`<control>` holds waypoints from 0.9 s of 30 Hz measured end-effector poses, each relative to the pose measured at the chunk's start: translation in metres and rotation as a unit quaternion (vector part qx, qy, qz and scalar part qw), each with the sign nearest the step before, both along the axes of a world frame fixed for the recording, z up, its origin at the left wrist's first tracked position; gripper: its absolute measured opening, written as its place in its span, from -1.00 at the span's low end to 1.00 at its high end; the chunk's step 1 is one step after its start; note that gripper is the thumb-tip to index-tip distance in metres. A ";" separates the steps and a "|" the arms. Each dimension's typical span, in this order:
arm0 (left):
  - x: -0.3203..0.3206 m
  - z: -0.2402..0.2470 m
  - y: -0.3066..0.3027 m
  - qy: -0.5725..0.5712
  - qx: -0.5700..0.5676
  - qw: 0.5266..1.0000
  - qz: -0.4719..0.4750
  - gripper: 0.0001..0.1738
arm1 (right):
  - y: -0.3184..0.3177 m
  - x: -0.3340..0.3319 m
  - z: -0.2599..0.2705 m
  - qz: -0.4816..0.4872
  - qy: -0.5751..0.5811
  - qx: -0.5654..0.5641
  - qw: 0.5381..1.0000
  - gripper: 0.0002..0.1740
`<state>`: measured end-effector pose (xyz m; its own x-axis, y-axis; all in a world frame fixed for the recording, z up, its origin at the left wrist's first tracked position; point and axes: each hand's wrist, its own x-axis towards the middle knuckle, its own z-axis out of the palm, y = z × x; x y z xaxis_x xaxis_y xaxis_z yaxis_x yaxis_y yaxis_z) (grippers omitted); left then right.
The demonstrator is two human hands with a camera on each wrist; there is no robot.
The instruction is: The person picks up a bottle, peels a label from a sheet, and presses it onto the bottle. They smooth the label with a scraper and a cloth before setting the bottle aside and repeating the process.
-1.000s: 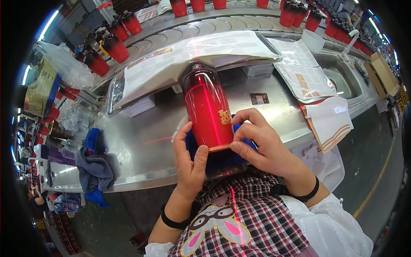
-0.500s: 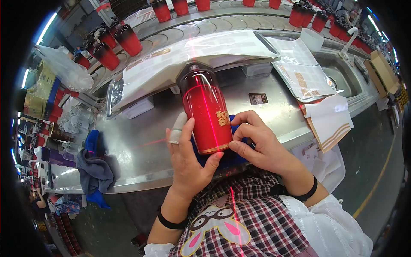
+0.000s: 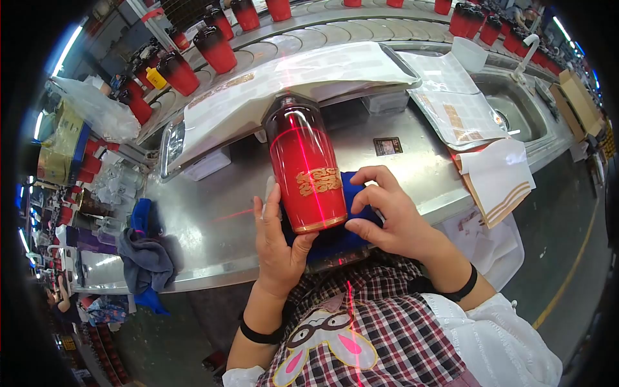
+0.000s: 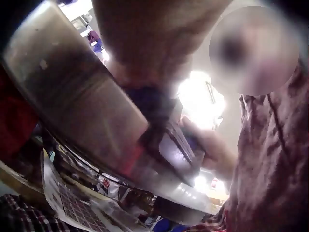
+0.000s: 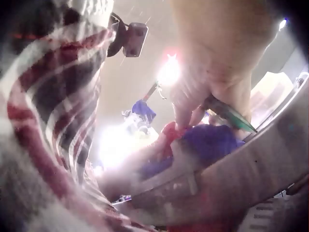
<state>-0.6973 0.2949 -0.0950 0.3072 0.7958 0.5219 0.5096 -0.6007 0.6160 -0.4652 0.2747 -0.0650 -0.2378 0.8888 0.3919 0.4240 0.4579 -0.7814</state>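
Note:
A red bottle [image 3: 303,155] with a dark shoulder and a gold pattern [image 3: 319,181] lies tilted over a blue cloth [image 3: 361,193], its neck toward the tray. My left hand [image 3: 278,248] holds its lower left side, thumb at the base. A pale cover on one left finger is partly hidden. My right hand [image 3: 403,216] is at the bottle's lower right, fingers bent, thumb tip beside the base edge. In the right wrist view, a thin dark-green pointed piece [image 5: 234,117] sticks out from under the right hand's curled fingers; the rest of it is hidden.
A tray with printed sheets [image 3: 303,68] stands behind the bottle. More sheets [image 3: 451,103] lie by the sink [image 3: 516,106]. A grey cloth [image 3: 147,255] hangs at the left table edge. Red cups [image 3: 216,48] line the conveyor. A small dark card [image 3: 387,146] lies on the metal table.
The bottle has turned, bringing the gold pattern leftward onto its facing side. My left hand shifted its hold, its thumb moving right along the base and back; the right hand stayed nearly put.

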 end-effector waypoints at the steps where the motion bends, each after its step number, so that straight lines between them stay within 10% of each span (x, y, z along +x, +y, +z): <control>1: -0.001 -0.001 0.000 -0.010 -0.014 1.000 -0.009 -0.02 | 0.000 -0.002 -0.001 0.001 -0.007 0.006 1.000 -0.76; 6: 0.006 0.005 0.002 -0.268 -0.166 0.942 -0.116 -0.05 | 0.004 -0.005 -0.006 -0.006 -0.044 0.044 0.998 -0.69; 27: 0.014 0.003 -0.011 -0.239 -0.045 0.970 -0.005 -0.29 | 0.004 -0.005 -0.008 0.003 -0.026 0.045 0.999 -0.70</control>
